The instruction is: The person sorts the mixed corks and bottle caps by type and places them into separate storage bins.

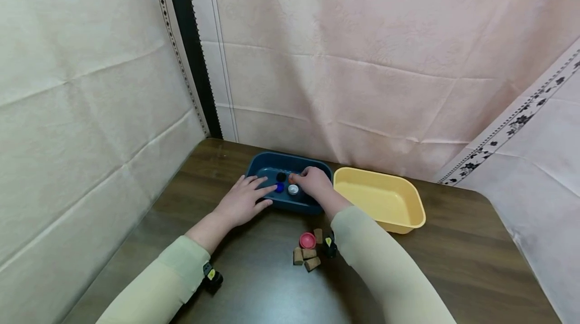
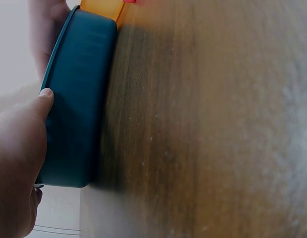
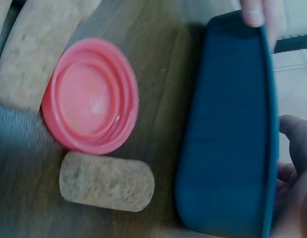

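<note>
Left hand (image 1: 244,199): fingers spread and fairly straight over the left end of the blue tray (image 1: 290,206), grasping nothing; thumb tip against the front rim, per left wrist view. One fingertip lies close to the blue cap (image 1: 279,187); contact there cannot be told.

Right hand (image 1: 317,181): reaches in over the tray's right end, fingers bent, fingertips pinching an orange piece (image 1: 292,179) near the middle of the tray. The piece itself is hidden from the right wrist view.

In the tray, around the pinch: black cap (image 1: 281,177) on the back-edge side, blue cap just in front of it, silver cap (image 1: 293,189) toward the front edge.

Tray stands near the back edge of the table (image 1: 457,243), left of its middle. Yellow tray (image 1: 382,195) just beside its right end, partly behind the right forearm.

In front of the blue tray: red lid (image 1: 307,240), hollow side up, with four corks (image 1: 312,263) grouped around its right and front sides; in right wrist view one cork lies against the lid.

Black device (image 1: 213,278) at the left cuff, another at the right. Pale cloth (image 1: 362,62) hangs behind the table's back edge.
</note>
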`<action>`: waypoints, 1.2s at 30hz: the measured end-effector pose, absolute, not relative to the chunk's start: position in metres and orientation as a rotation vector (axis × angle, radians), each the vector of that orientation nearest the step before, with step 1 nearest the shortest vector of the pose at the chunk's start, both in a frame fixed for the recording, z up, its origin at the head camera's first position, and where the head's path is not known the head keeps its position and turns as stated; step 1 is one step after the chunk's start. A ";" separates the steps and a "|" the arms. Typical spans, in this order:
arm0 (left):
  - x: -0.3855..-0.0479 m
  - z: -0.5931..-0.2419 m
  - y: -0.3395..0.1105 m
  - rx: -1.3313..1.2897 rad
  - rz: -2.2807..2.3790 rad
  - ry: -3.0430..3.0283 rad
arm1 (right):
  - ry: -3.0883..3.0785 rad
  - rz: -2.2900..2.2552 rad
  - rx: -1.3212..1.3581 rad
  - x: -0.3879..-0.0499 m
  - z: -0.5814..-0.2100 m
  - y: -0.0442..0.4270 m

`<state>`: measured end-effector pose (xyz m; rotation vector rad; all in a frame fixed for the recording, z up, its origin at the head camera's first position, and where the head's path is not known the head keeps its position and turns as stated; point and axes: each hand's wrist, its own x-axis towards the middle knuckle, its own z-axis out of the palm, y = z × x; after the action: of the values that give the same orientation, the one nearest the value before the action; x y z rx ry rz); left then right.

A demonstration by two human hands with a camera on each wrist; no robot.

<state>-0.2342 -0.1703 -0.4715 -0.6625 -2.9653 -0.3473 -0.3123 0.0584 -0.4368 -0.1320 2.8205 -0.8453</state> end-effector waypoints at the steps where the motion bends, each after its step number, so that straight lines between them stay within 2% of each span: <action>1: -0.234 -0.472 -0.170 -0.658 -0.347 -2.970 | 2.820 -0.887 -0.125 -0.312 -0.436 0.060; 19: -0.234 -0.470 -0.167 -0.643 -0.320 -2.962 | 2.679 -1.568 -0.064 -0.266 -0.415 0.105; 36: -0.235 -0.473 -0.167 -0.662 -0.321 -2.940 | 2.646 -1.610 0.033 -0.194 -0.438 0.163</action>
<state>-0.2354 -0.1666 -0.4727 -0.6617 -2.9404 -0.3214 -0.1937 0.1633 -0.4385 0.0331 2.6459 -1.6097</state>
